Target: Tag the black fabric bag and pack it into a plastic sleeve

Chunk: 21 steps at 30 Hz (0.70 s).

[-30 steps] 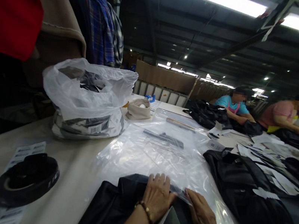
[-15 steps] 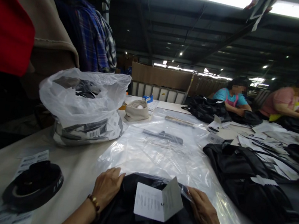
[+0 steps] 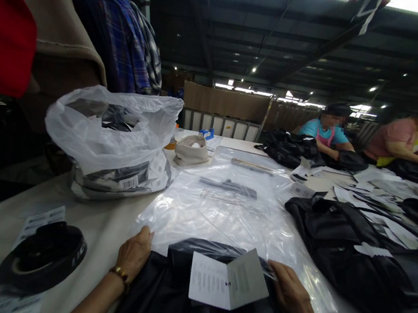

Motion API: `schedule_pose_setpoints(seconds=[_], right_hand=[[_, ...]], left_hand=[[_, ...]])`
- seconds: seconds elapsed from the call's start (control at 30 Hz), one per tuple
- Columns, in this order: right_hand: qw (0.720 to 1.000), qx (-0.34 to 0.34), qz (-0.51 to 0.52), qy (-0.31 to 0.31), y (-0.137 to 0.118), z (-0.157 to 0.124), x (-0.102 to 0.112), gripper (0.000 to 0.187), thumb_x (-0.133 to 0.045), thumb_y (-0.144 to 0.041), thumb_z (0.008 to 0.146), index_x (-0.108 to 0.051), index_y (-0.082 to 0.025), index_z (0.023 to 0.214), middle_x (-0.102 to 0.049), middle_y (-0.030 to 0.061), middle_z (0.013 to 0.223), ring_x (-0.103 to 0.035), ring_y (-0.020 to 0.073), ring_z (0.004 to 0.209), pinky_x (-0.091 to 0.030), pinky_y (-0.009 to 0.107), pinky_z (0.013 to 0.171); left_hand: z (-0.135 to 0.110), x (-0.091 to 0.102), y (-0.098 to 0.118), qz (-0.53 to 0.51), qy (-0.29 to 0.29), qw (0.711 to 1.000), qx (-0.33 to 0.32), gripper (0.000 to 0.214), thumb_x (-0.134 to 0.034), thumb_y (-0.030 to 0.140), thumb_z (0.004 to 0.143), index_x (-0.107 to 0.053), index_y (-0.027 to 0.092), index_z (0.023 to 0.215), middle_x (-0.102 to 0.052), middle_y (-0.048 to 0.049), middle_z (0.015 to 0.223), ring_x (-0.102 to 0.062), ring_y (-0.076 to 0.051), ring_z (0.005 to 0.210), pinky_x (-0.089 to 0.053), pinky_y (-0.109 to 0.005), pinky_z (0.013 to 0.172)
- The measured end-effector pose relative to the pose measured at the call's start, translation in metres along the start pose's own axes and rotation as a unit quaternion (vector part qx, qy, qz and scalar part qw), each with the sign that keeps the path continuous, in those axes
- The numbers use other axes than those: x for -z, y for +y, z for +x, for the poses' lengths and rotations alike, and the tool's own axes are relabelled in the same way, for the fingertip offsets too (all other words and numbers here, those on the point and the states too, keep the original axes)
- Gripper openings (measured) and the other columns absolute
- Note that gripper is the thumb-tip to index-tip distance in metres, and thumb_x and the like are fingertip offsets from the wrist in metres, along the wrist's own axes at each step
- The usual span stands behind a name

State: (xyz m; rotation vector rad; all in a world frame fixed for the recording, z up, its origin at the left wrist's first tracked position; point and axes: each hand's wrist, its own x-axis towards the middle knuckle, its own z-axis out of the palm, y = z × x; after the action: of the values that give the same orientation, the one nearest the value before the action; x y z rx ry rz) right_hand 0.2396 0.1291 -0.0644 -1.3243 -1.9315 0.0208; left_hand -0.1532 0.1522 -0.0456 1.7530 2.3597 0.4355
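Apparent sleeving step: left hand [image 3: 134, 253] and right hand [image 3: 292, 292], each grip pinching clear plastic [image 3: 179, 216], flanked the black bag [image 3: 165, 303] on the table [image 3: 105, 235], its far end beneath the film. An evenly spread edge seemed called for next.

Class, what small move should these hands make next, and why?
Perhaps draw the plastic over the black item: the left hand and right hand sit at the plastic's near edge, either side of the item, whose far end seems under it while the rest, with the open card, lies uncovered.
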Motion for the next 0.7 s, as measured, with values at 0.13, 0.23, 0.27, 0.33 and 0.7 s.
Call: schedule_pose_setpoints(seconds=[0.13, 0.23, 0.27, 0.33, 0.7], right_hand=[[0.998, -0.052, 0.025, 0.033, 0.009, 0.002, -0.004, 0.024, -0.043, -0.038, 0.087, -0.06, -0.025, 0.097, -0.065, 0.0072, 0.09, -0.063, 0.0232, 0.085, -0.055, 0.039, 0.078], [0.993, -0.108, 0.016, 0.041, 0.009, 0.007, -0.006, 0.025, -0.041, -0.039, 0.084, -0.059, -0.023, 0.091, -0.063, 0.0083, 0.084, -0.061, 0.0246, 0.083, -0.052, 0.042, 0.078], [0.989, -0.137, 0.01, 0.047, 0.009, 0.01, -0.007, 0.026, -0.04, -0.038, 0.082, -0.059, -0.022, 0.089, -0.061, 0.0088, 0.083, -0.061, 0.0251, 0.081, -0.051, 0.044, 0.078], [0.977, -0.206, 0.003, 0.061, 0.009, 0.014, -0.009, 0.026, -0.04, -0.038, 0.079, -0.058, -0.02, 0.086, -0.06, 0.009, 0.08, -0.06, 0.0258, 0.076, -0.049, 0.045, 0.074], [0.855, -0.46, 0.217, 0.101, -0.005, 0.03, -0.002, 0.049, -0.042, -0.068, 0.074, -0.052, -0.021, 0.066, -0.063, 0.0052, 0.063, -0.06, 0.0185, 0.054, -0.045, 0.029, 0.049]], left_hand=[[0.0, 0.001, -0.01, -0.086, -0.011, 0.994, 0.058, 0.021, -0.026, 0.03, 0.09, -0.041, 0.022, 0.077, -0.064, -0.0058, 0.07, -0.062, -0.02, 0.069, -0.041, -0.027, 0.062], [-0.001, 0.003, -0.014, -0.142, -0.026, 0.985, 0.096, 0.025, -0.026, 0.04, 0.085, -0.04, 0.023, 0.073, -0.064, -0.0051, 0.069, -0.062, -0.02, 0.065, -0.044, -0.027, 0.061], [-0.001, 0.003, -0.014, -0.151, -0.027, 0.983, 0.101, 0.027, -0.026, 0.043, 0.082, -0.04, 0.023, 0.072, -0.063, -0.0047, 0.067, -0.062, -0.021, 0.065, -0.045, -0.028, 0.061], [-0.002, 0.002, -0.015, -0.161, -0.025, 0.981, 0.101, 0.03, -0.027, 0.049, 0.077, -0.041, 0.023, 0.069, -0.06, -0.0038, 0.062, -0.06, -0.023, 0.064, -0.044, -0.031, 0.061], [-0.003, -0.013, -0.019, -0.305, 0.014, 0.94, 0.153, 0.038, -0.043, 0.056, 0.06, -0.052, 0.022, 0.074, -0.06, -0.0013, 0.065, -0.058, -0.025, 0.068, -0.045, -0.033, 0.062]])
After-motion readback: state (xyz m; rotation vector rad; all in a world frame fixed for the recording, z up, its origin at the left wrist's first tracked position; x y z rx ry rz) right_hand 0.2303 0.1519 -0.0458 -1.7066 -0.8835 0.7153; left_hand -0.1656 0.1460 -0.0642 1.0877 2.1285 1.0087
